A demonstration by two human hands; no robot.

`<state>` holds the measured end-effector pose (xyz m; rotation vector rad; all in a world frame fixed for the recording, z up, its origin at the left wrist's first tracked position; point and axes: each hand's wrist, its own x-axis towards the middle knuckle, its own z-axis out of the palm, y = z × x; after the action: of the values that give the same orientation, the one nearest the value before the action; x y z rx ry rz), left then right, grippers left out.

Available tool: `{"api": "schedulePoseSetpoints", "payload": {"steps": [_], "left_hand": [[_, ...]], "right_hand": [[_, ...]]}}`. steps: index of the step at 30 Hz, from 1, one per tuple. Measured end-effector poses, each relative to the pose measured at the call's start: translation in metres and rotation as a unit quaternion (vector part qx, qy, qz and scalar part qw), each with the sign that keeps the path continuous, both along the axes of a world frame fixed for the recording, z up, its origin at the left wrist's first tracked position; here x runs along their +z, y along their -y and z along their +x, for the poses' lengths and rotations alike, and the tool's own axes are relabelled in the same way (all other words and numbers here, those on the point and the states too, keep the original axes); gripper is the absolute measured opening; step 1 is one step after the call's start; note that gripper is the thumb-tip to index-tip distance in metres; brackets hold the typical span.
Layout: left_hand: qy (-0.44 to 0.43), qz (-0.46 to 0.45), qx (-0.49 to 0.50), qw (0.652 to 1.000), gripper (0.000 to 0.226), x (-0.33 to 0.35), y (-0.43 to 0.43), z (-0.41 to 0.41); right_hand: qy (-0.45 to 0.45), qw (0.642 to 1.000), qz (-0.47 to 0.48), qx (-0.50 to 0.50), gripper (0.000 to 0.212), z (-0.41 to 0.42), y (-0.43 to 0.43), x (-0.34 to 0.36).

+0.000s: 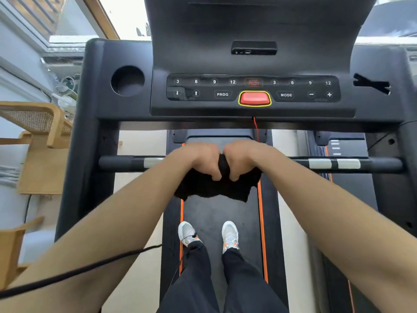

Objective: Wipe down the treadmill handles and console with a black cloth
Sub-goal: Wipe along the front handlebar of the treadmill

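— Black cloth point(216, 188), bunched between both fists; the left hand point(198, 160) and the right hand point(242, 158) are each curled tight around it, knuckles almost touching, and the loose part hangs down below them over the belt.

— Is it on the handle, then?

— Right at the front crossbar point(338, 164), in the middle of it; whether the fabric is actually wrapped round the bar or only held just in front of it, I can't tell from where I stand; the fists cover that spot.

— So what worries you?

— A few things, I'd say. The dangling edge is uneven and free; if it swings as the hands slide along, only a wad touches the bar and the silver sensor patches point(334, 164) may get skipped.

— And higher up?

— The console point(252, 91) sits just above, with the red stop button point(255, 98) and a thin red cord point(256, 127) dropping from under it, close over the right knuckles; lift the cloth carelessly and it could snag that cord, or a firm wipe could press PROG or MODE.

— The person's on the belt, too.

— Both white shoes point(230, 236) stand on it; an accidental start would be the nastiest outcome, I reckon.
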<state>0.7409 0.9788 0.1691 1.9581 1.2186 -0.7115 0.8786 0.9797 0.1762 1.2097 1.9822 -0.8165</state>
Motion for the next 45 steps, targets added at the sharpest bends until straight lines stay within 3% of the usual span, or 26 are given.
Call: {"api": "schedulePoseSetpoints", "payload": {"steps": [2, 4, 6, 7, 8, 10, 11, 13, 15, 18, 21, 23, 25, 27, 29, 31, 34, 36, 38, 41, 43, 45], "left_hand": [[0.007, -0.130, 0.041, 0.991, 0.026, 0.001, -0.016, 0.000], [0.018, -0.133, 0.054, 0.989, 0.027, 0.001, -0.016, 0.000], [0.025, -0.016, 0.028, 0.999, 0.025, 0.000, -0.002, -0.001], [0.016, 0.071, 0.013, 0.997, 0.025, -0.002, 0.010, -0.002], [0.010, 0.170, 0.004, 0.985, 0.024, -0.007, 0.023, -0.003], [0.033, 0.347, 0.003, 0.937, 0.015, -0.022, 0.046, -0.005], [0.058, 0.410, 0.007, 0.910, 0.012, -0.030, 0.054, -0.006], [0.086, 0.485, 0.013, 0.870, 0.014, -0.040, 0.059, -0.008], [0.071, 0.439, 0.018, 0.896, 0.012, -0.033, 0.056, -0.004], [0.008, 0.248, -0.010, 0.969, 0.016, -0.013, 0.031, -0.002], [0.028, 0.018, 0.011, 0.999, 0.028, -0.003, 0.000, -0.004], [0.047, -0.045, 0.031, 0.997, 0.028, -0.001, -0.005, -0.004], [0.053, 0.019, 0.020, 0.998, 0.031, 0.002, 0.002, -0.005], [0.042, 0.164, -0.001, 0.986, 0.035, -0.002, 0.018, -0.008], [0.055, 0.278, 0.001, 0.959, 0.036, -0.008, 0.036, -0.011], [0.098, 0.337, 0.010, 0.936, 0.040, -0.013, 0.049, -0.014], [0.170, 0.338, 0.025, 0.925, 0.056, -0.009, 0.066, -0.018], [0.196, 0.332, 0.053, 0.921, 0.068, -0.002, 0.075, -0.021], [0.179, 0.331, 0.100, 0.921, 0.076, 0.007, 0.083, -0.014], [0.087, 0.330, 0.150, 0.928, 0.092, 0.016, 0.082, 0.004], [0.032, 0.331, 0.154, 0.930, 0.082, 0.022, 0.082, 0.017], [0.020, 0.349, 0.154, 0.924, 0.045, 0.028, 0.085, 0.026]], "right_hand": [[-0.004, 0.995, -0.093, -0.047, 0.021, -0.002, -0.014, 0.002], [-0.005, 0.991, -0.120, -0.066, 0.020, -0.002, -0.012, 0.003], [-0.014, 0.998, -0.028, -0.053, 0.017, -0.002, 0.001, 0.003], [-0.015, 0.997, 0.069, -0.044, 0.018, -0.001, 0.013, -0.002], [-0.024, 0.980, 0.194, -0.039, 0.018, 0.000, 0.028, -0.012], [-0.052, 0.909, 0.412, -0.043, 0.018, 0.001, 0.059, -0.033], [-0.072, 0.870, 0.484, -0.057, 0.019, 0.001, 0.069, -0.042], [-0.079, 0.846, 0.522, -0.070, 0.020, -0.003, 0.073, -0.046], [-0.059, 0.888, 0.453, -0.053, 0.021, -0.006, 0.063, -0.035], [0.000, 0.980, 0.196, -0.025, 0.013, -0.006, 0.031, -0.006], [0.020, 0.998, -0.004, -0.056, 0.030, -0.009, 0.001, 0.008], [0.021, 0.995, -0.061, -0.074, 0.034, -0.011, -0.005, 0.009], [0.008, 0.997, -0.007, -0.077, 0.026, -0.009, 0.004, 0.007], [-0.037, 0.977, 0.195, -0.072, 0.022, -0.006, 0.030, -0.005], [-0.119, 0.900, 0.412, -0.076, 0.025, 0.000, 0.066, -0.025], [-0.158, 0.844, 0.502, -0.103, 0.042, 0.003, 0.097, -0.041], [-0.190, 0.846, 0.475, -0.149, 0.067, 0.006, 0.126, -0.047], [-0.228, 0.846, 0.455, -0.162, 0.067, 0.015, 0.135, -0.043], [-0.274, 0.842, 0.433, -0.168, 0.060, 0.027, 0.133, -0.033], [-0.307, 0.847, 0.394, -0.184, 0.050, 0.040, 0.118, -0.014], [-0.329, 0.850, 0.354, -0.212, 0.047, 0.045, 0.107, -0.005], [-0.355, 0.840, 0.307, -0.271, 0.049, 0.049, 0.098, 0.003]]}}
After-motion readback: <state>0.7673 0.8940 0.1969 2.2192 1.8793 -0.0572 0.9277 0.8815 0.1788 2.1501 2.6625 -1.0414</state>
